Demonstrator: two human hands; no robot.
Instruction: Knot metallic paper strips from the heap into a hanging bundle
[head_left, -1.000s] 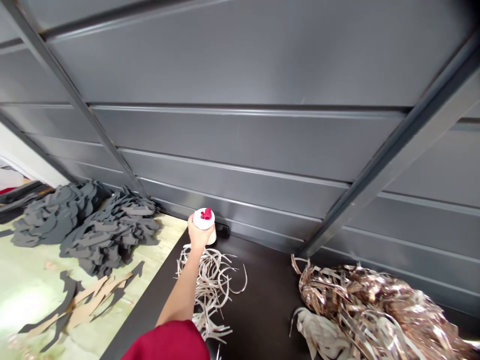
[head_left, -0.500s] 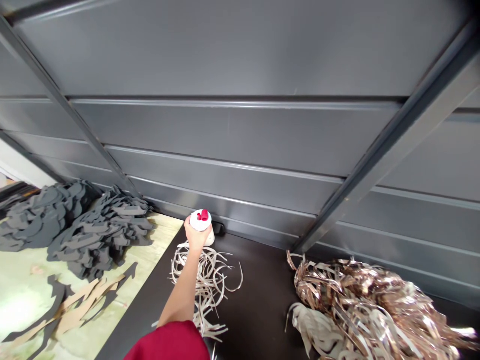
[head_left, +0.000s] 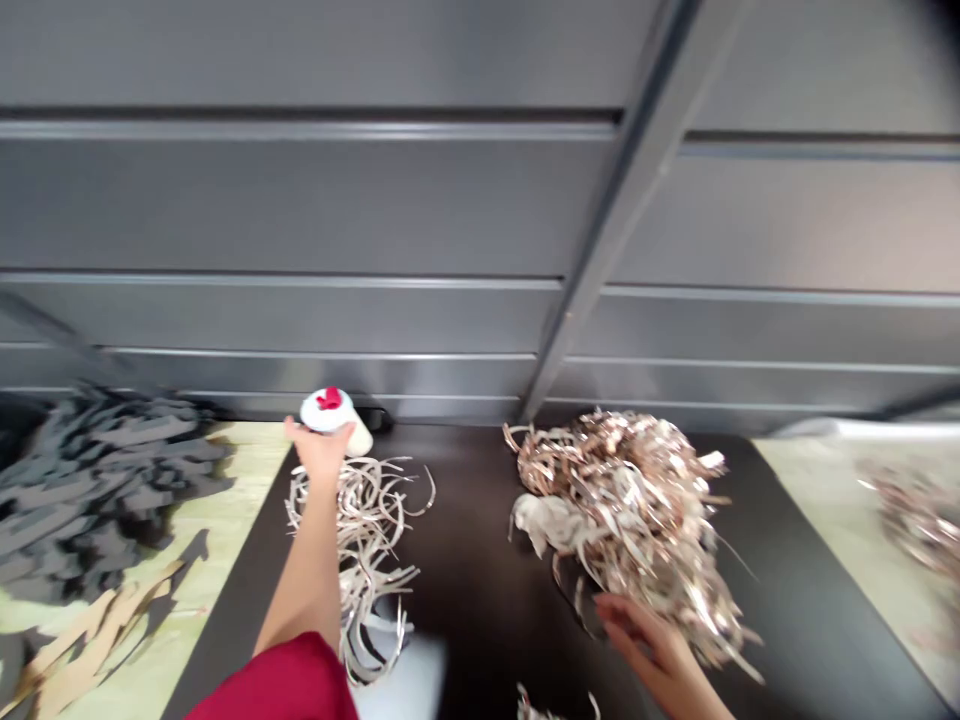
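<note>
My left hand (head_left: 321, 448) is shut around a white bottle (head_left: 328, 410) with a red tip, and the bottle's pale lower body (head_left: 360, 438) shows past my fingers. Below that hand lies a loose tangle of pale curled paper strips (head_left: 367, 535). My right hand (head_left: 645, 640) is at the lower edge of a heap of shiny rose-gold strips (head_left: 626, 510), fingers spread and touching the strips. A grey-white crumpled piece (head_left: 544, 525) lies on the heap's left side. A red sleeve (head_left: 277, 685) covers my left arm.
Both heaps lie on a dark tabletop (head_left: 480, 600) in front of a grey ribbed metal wall (head_left: 300, 220) with a diagonal beam. Grey cut foam shapes (head_left: 97, 490) and tan cut pieces (head_left: 97, 630) lie on a pale board at left. More shiny strips (head_left: 915, 520) lie on a pale board at right.
The view has swung right and down. My right hand has come into view at the shiny heap. My left hand still holds the white bottle.
</note>
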